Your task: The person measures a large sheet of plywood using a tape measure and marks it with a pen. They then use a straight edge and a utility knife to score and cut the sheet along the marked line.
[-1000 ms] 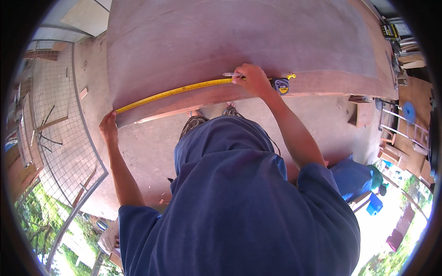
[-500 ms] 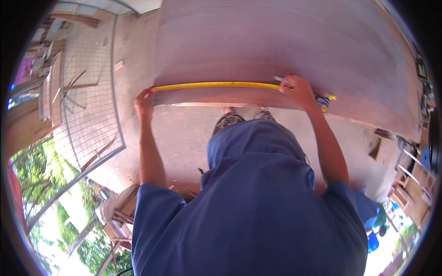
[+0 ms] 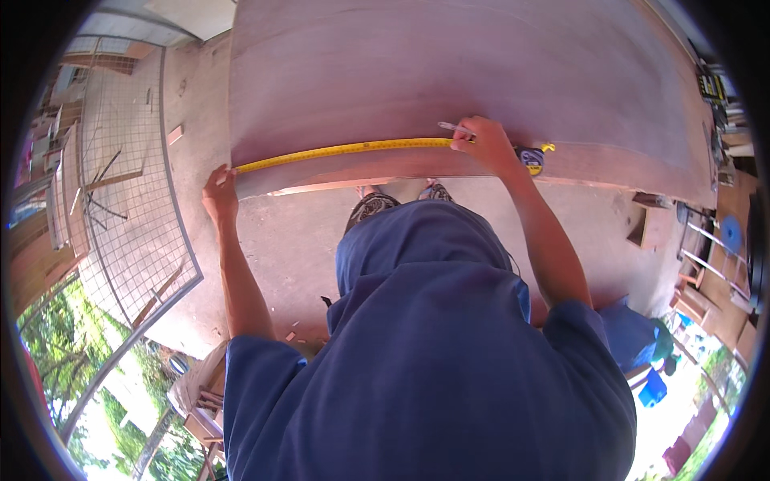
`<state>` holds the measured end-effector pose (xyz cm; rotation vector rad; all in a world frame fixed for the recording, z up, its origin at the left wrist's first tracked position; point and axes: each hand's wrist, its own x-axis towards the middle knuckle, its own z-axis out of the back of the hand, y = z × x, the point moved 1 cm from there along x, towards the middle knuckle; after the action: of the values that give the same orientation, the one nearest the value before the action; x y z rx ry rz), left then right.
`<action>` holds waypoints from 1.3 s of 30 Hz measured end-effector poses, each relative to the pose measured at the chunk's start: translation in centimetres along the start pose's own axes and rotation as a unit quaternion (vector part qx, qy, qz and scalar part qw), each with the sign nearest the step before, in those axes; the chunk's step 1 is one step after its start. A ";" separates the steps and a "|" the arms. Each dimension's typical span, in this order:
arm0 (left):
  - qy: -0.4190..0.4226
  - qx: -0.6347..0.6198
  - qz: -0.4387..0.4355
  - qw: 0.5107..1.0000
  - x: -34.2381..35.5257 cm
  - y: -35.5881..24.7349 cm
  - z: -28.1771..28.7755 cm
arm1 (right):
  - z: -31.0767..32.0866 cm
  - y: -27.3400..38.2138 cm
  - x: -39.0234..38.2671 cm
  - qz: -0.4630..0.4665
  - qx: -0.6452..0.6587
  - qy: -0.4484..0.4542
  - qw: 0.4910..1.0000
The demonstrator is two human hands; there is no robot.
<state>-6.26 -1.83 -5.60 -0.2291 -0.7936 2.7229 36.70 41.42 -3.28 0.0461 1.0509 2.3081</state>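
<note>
A yellow tape measure (image 3: 345, 149) lies stretched along the near edge of a large reddish-brown board (image 3: 433, 64). My left hand (image 3: 220, 195) pinches the tape's end at the board's left edge. My right hand (image 3: 485, 146) grips a light-coloured pen (image 3: 447, 126) and rests on the blade, just left of the dark grey and yellow tape case (image 3: 528, 160).
Wire-mesh panels and wood strips (image 3: 120, 200) stand at left. My feet are on a concrete floor (image 3: 281, 224) below the board's edge. A small wooden box (image 3: 650, 218), timber pieces and a blue sheet (image 3: 630, 337) lie to the right.
The whole view swung right and then partly back as my head moved. Both hands keep about the same places on the board and tape, with the pen still in my right hand.
</note>
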 end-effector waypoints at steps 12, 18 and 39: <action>0.103 -0.110 -0.426 0.892 -13.3 -25.3 -14.8 | -0.6 -0.1 -0.9 0.046 -0.084 -0.058 0.994; 0.138 -0.085 -0.426 0.890 -14.0 -25.7 -17.8 | -0.6 0.5 -1.2 0.040 -0.084 -0.072 0.993; 0.096 -0.073 -0.457 0.881 -14.1 -25.0 -18.6 | 2.4 3.7 -4.1 -0.158 0.487 -0.123 0.850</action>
<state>17.24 23.01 -6.54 -0.1073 -0.7800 1.7247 38.84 39.05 1.78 0.5103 1.8093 1.2392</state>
